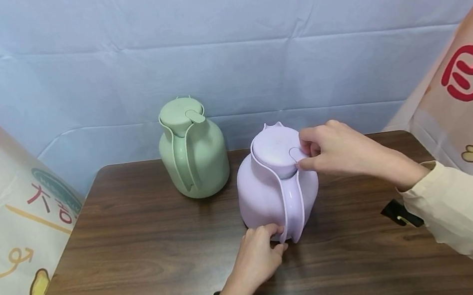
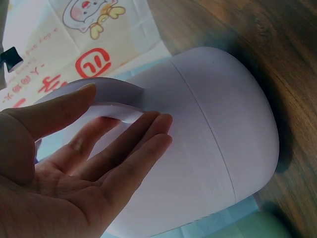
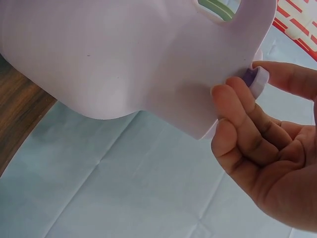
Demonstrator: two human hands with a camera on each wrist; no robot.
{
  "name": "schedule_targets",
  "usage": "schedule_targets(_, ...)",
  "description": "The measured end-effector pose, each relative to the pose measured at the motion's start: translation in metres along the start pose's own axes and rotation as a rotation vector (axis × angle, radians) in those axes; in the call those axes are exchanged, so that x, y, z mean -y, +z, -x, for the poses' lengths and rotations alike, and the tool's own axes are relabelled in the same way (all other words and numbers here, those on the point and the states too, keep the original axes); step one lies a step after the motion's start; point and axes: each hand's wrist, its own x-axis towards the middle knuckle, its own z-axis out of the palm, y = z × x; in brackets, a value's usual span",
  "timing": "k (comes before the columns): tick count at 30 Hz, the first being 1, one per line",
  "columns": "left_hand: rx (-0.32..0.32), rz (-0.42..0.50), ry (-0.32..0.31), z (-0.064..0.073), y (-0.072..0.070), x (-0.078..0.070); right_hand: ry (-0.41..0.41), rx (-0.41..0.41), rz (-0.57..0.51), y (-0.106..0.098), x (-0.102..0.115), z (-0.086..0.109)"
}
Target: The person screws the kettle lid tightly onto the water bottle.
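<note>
A lilac thermal jug [image 1: 254, 193] stands upright on the table, its round lid [image 1: 274, 144] seated in the top. My right hand [image 1: 339, 150] pinches the lid's tab [image 3: 260, 82] between thumb and fingertips at the right of the rim. Low on the near side, my left hand [image 1: 256, 255] holds the jug's handle [image 1: 292, 205] loosely; in the left wrist view the thumb lies along the handle [image 2: 111, 89] and the other fingers reach past it toward the jug's body. A green thermal jug [image 1: 208, 156] of the same shape stands behind and to the left, untouched.
Dark wood grain covers the table [image 1: 143, 261]. A pale blue cloth [image 1: 204, 46] hangs behind it, with printed cloths [image 1: 461, 100] at both sides. A small black item [image 1: 395, 213] shows beside the right sleeve.
</note>
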Motion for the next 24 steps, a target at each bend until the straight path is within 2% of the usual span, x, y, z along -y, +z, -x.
schedule_targets(9, -0.003, -0.011, 0.005, 0.0, 0.0, 0.0, 0.003, -0.029, -0.019, 0.002, -0.002, 0.004)
schedule_targets(16, 0.003, -0.021, -0.001, 0.002, -0.001, -0.001, -0.033, -0.06, -0.015, 0.003, -0.003, 0.009)
schedule_targets(24, -0.003, -0.018, 0.001, 0.002, 0.0, -0.001, -0.011, -0.014, -0.088, 0.006, -0.006, 0.017)
